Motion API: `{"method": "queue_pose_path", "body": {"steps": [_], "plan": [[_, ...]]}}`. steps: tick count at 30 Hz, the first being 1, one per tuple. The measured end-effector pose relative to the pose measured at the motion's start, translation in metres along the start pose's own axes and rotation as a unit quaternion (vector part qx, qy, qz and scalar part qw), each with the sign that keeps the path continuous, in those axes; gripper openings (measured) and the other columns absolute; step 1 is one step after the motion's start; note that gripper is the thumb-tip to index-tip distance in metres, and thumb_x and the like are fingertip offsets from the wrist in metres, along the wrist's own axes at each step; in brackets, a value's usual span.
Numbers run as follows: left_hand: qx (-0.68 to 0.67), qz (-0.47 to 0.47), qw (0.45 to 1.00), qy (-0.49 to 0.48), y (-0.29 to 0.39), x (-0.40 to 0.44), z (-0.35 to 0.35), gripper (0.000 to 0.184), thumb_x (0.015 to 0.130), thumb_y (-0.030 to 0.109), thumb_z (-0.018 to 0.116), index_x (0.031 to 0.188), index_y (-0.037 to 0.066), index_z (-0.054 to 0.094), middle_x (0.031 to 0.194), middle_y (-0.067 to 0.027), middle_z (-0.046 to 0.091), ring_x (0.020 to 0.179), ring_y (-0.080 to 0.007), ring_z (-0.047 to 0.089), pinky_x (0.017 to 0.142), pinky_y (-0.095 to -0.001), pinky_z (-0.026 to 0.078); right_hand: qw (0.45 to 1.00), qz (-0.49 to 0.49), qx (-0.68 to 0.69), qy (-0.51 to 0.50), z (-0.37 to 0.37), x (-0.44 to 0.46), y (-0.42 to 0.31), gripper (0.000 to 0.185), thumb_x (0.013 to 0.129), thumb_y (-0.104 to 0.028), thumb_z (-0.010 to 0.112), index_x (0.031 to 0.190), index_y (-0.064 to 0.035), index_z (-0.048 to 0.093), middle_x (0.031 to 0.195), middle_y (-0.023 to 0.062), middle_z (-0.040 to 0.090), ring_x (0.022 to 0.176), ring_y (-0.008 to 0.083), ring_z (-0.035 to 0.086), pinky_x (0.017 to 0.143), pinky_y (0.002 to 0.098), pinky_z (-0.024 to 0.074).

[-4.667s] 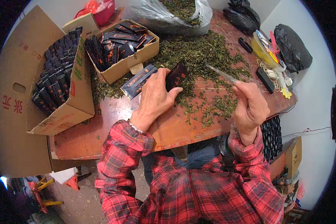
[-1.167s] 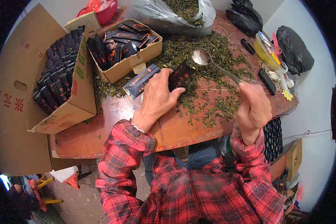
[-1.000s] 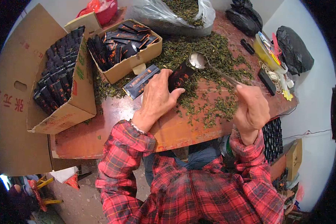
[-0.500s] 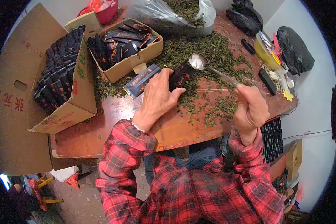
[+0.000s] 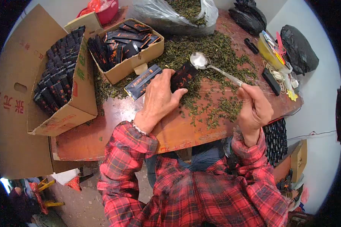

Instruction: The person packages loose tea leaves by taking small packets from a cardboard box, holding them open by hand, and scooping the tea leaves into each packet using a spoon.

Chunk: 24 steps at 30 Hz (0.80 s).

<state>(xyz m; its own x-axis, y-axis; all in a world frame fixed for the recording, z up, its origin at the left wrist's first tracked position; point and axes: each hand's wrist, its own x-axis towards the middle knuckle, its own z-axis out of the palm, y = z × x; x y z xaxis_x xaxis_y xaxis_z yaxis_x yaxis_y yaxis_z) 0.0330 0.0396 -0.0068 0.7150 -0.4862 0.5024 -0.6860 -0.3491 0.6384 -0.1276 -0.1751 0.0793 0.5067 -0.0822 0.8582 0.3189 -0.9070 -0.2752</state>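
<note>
My right hand (image 5: 254,109) is closed around the handle end of a metal spoon (image 5: 199,60). The spoon's bowl sits at the upper end of a black packet (image 5: 184,76) with orange print. My left hand (image 5: 160,94) holds that packet, its thumb and fingers against the lower part. Just left of these fingers lies a dark blue-grey packet (image 5: 142,82), partly covered by the hand. Loose dried tea leaves (image 5: 219,51) spread over the table behind and around the spoon. Whether the bowl touches the packet's mouth I cannot tell.
Left stand a large carton (image 5: 83,90) and a smaller cardboard box (image 5: 140,58), both full of black packets. A clear plastic bag (image 5: 170,24) of leaves is at the back. A yellow container (image 5: 269,53) and black bags (image 5: 299,51) are on the right.
The spoon's bowl has shifted very slightly left and up, still by the end of the black packet. My left hand has barely moved.
</note>
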Motion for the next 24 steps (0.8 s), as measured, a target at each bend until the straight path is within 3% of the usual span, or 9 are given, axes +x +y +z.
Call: {"method": "queue_pose_path", "body": {"steps": [4,10,13,20,24], "plan": [[0.003,-0.009,1.000,-0.005,0.002,0.000,-0.003,0.062,0.084,0.028,0.090,0.127,-0.003,0.058,0.114,-0.0278,0.071,0.108,-0.0473,0.069,0.092,-0.0505,0.055,0.999,0.010,0.009,0.036,0.000,-0.001,0.000,0.015,0.096,0.010,0.073,0.111,0.0057,0.075,0.086,0.0109,0.073,0.075,0.0154,0.068,0.067,0.0275,0.0544],[-0.004,-0.011,1.000,-0.008,0.003,0.001,-0.003,0.061,0.084,0.028,0.089,0.126,-0.003,0.058,0.113,-0.0277,0.070,0.107,-0.0470,0.069,0.092,-0.0502,0.055,1.000,0.008,-0.004,-0.005,0.005,-0.002,0.002,0.015,0.097,0.009,0.072,0.111,0.0048,0.076,0.085,0.0089,0.073,0.074,0.0145,0.067,0.068,0.0264,0.0535],[-0.004,-0.014,1.000,-0.011,0.002,0.001,-0.003,0.061,0.084,0.028,0.089,0.126,-0.003,0.058,0.112,-0.0274,0.070,0.107,-0.0470,0.069,0.092,-0.0503,0.055,0.999,0.015,-0.042,0.019,0.003,0.000,0.006,0.017,0.091,0.007,0.078,0.107,-0.0009,0.077,0.084,0.0138,0.076,0.070,0.0210,0.073,0.064,0.0308,0.0557],[-0.002,0.000,1.000,0.000,0.000,0.001,-0.001,0.060,0.084,0.029,0.089,0.124,-0.003,0.059,0.112,-0.0268,0.070,0.106,-0.0471,0.069,0.091,-0.0506,0.055,1.000,0.001,-0.003,0.008,0.006,-0.004,-0.007,0.016,0.090,0.003,0.081,0.105,-0.0022,0.078,0.085,0.0127,0.077,0.070,0.0248,0.074,0.064,0.0316,0.0559],[-0.001,-0.002,1.000,-0.004,0.001,0.001,-0.002,0.059,0.084,0.029,0.089,0.124,-0.002,0.059,0.111,-0.0263,0.070,0.105,-0.0469,0.069,0.090,-0.0509,0.055,1.000,-0.003,-0.016,0.008,0.013,-0.001,-0.006,0.014,0.091,0.002,0.080,0.105,-0.0017,0.078,0.083,0.0122,0.076,0.069,0.0222,0.073,0.065,0.0309,0.0561]]}}
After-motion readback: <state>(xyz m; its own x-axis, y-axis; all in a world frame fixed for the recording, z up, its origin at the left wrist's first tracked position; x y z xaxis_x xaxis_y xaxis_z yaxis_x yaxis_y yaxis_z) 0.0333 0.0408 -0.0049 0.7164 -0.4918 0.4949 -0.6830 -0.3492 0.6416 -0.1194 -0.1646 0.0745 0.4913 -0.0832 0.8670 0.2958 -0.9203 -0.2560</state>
